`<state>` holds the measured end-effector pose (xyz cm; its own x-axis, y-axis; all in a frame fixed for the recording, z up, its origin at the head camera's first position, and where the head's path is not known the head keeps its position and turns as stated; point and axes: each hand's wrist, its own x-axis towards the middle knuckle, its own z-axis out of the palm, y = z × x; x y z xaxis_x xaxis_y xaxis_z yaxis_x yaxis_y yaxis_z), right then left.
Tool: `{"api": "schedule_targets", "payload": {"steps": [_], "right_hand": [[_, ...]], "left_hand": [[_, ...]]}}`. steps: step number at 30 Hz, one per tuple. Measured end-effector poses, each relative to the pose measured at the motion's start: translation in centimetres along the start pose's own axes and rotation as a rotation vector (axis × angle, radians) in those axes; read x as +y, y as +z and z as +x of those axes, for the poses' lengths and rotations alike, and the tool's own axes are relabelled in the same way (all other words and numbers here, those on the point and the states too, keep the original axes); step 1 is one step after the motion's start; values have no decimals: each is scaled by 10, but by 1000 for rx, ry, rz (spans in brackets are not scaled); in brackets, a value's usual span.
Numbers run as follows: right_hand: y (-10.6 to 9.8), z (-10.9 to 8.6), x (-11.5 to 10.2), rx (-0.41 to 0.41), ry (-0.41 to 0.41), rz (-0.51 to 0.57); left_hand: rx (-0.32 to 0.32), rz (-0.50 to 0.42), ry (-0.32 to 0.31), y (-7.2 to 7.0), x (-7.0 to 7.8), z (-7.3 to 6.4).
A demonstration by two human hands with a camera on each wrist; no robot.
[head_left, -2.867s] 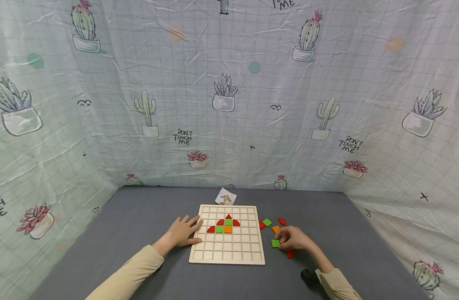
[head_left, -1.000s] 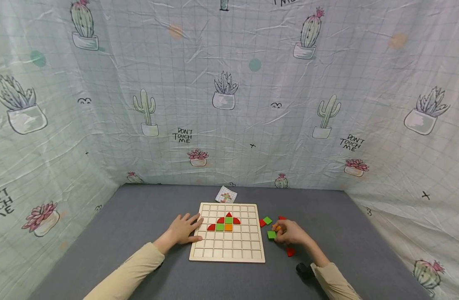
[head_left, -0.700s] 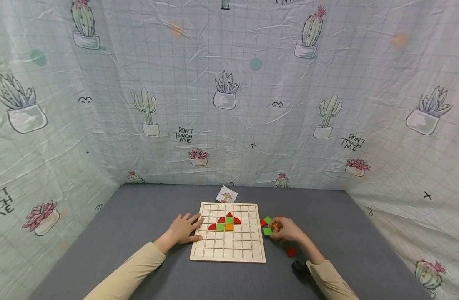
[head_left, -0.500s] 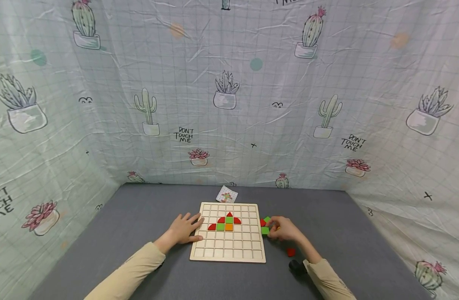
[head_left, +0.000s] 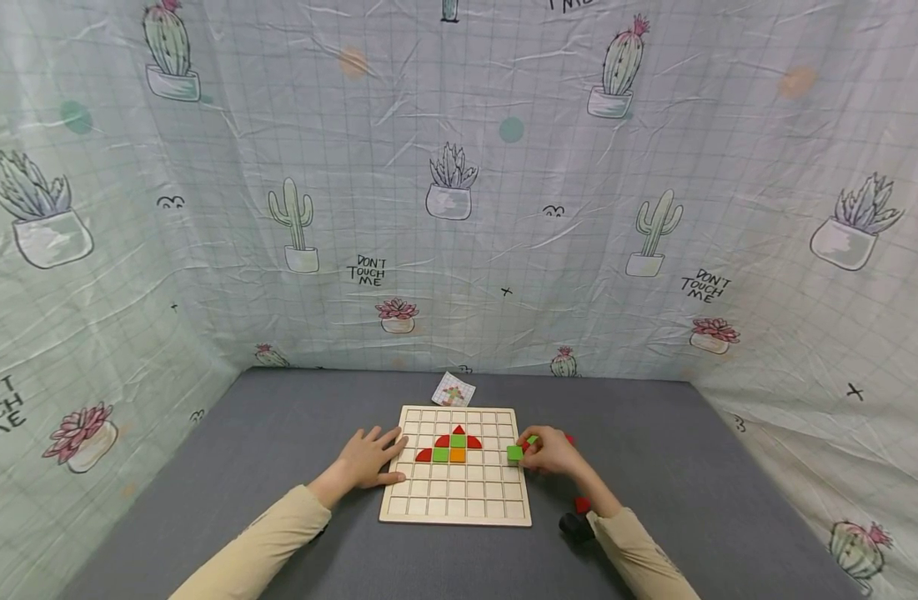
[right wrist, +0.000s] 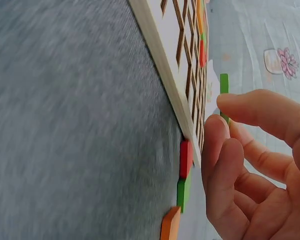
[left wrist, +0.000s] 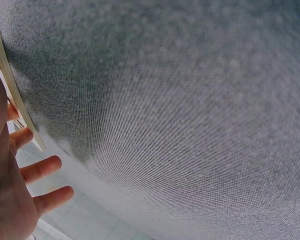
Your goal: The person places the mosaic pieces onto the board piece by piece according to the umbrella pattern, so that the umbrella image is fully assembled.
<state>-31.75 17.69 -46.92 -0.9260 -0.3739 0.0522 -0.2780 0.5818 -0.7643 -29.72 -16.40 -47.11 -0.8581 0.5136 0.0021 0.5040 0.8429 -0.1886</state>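
A pale wooden grid board (head_left: pixel 459 500) lies on the grey table, with several red, green and orange tiles set in its squares. My left hand (head_left: pixel 364 460) rests with spread, straight fingers on the board's left edge; the left wrist view shows its fingers (left wrist: pixel 42 170) beside that edge. Between thumb and fingers, my right hand (head_left: pixel 552 452) pinches a green square tile (head_left: pixel 514 453) over the board's right edge. In the right wrist view the same green tile (right wrist: pixel 224 84) is seen edge-on, held above the board.
Right of the board lie loose pieces: a red tile (right wrist: pixel 185 159), a green tile (right wrist: pixel 183 193) and an orange tile (right wrist: pixel 170 223). Another red piece (head_left: pixel 582 505) is near the right wrist. A small pattern card (head_left: pixel 453 390) lies behind the board. Patterned cloth surrounds the table.
My right hand has taken the green square tile from the table on the right and moved it left, over the board's edge. The left hand has stayed in place.
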Motion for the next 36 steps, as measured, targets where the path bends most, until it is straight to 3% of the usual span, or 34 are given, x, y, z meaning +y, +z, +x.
{"api": "schedule_targets", "payload": {"steps": [7,25,36], "right_hand": [[10,9,-2,32,3,-28],[28,23,-18,-56,14,26],[36,26,-25,-38,37,-17]], "left_hand": [[-9,15,-1,-1,0,-1],[-3,8,4,2,-2,0],[15,9,14,4,-3,1]]}}
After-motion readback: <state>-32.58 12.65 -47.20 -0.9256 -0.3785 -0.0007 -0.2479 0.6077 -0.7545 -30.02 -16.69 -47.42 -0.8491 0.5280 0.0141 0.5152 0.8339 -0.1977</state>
